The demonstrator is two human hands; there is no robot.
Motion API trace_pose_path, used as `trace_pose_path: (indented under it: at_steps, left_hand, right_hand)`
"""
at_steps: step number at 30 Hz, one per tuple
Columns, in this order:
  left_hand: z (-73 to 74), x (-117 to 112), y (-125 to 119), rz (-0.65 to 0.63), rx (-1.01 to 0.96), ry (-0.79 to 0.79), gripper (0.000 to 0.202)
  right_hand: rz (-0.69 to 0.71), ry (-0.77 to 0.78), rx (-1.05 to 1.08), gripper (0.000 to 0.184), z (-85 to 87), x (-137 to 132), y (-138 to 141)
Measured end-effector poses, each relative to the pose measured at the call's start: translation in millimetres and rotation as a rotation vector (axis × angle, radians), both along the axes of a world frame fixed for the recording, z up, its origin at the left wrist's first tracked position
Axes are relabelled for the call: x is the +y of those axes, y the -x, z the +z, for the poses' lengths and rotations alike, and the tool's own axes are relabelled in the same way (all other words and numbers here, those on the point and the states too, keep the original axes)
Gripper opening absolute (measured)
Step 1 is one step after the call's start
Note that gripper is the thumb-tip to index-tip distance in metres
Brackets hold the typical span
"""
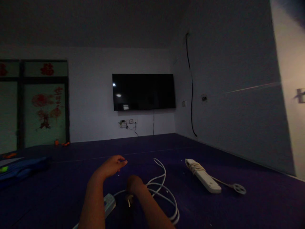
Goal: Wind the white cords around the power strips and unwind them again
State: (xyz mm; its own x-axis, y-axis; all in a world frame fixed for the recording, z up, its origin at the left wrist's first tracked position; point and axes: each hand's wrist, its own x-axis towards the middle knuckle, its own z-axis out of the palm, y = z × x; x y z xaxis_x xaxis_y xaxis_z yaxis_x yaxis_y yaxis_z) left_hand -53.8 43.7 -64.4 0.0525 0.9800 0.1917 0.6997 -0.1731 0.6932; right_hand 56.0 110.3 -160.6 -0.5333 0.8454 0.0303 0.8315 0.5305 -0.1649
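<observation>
Loose cable (164,187) on the floor (238,216), power strip (202,175) to its right, television (143,92) on the far wall (95,95) behind both.

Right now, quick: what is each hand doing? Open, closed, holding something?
Left hand: open, fingers stretched out, holding nothing.
Right hand: closed on the white cable, just by its plug.

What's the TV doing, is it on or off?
Off. The TV screen is black, with only a few small light reflections on it.
</observation>
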Motion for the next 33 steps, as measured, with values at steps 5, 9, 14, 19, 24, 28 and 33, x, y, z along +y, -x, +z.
trace_pose_path:
  at_steps: [5,9,14,19,24,28,33]
  left_hand:
    - [0.4,-2.2,1.7,0.024,0.002,-0.014,0.061]
    - [1.1,-6.0,7.6,0.058,0.006,-0.032,0.061]
    - [6.3,-15.4,25.1,0.174,0.009,-0.070,0.059]
    - [24.4,-36.9,22.9,0.167,-0.029,-0.198,0.051]
    - [37.2,-50.3,-1.7,-0.113,-0.282,-0.268,0.054]
    - [31.9,-38.6,-17.2,-0.241,-0.253,-0.191,0.056]
    - [27.1,-35.3,-41.8,-0.248,-0.049,-0.084,0.069]
  right_hand:
    - [0.052,-0.056,0.089,0.026,6.3,-1.6,-5.8]
    - [0.118,-0.123,0.296,0.023,23.4,-6.1,-11.6]
    - [0.147,-0.221,0.533,0.021,53.8,-20.0,-9.8]
    - [0.234,-0.259,0.979,0.026,89.3,-47.5,-12.6]
    - [0.234,-0.332,1.357,0.027,122.8,-72.4,-41.2]
    - [0.158,-0.457,1.608,0.033,139.4,-76.5,-77.8]
    - [0.037,-0.534,1.775,0.040,145.6,-78.5,-109.0]
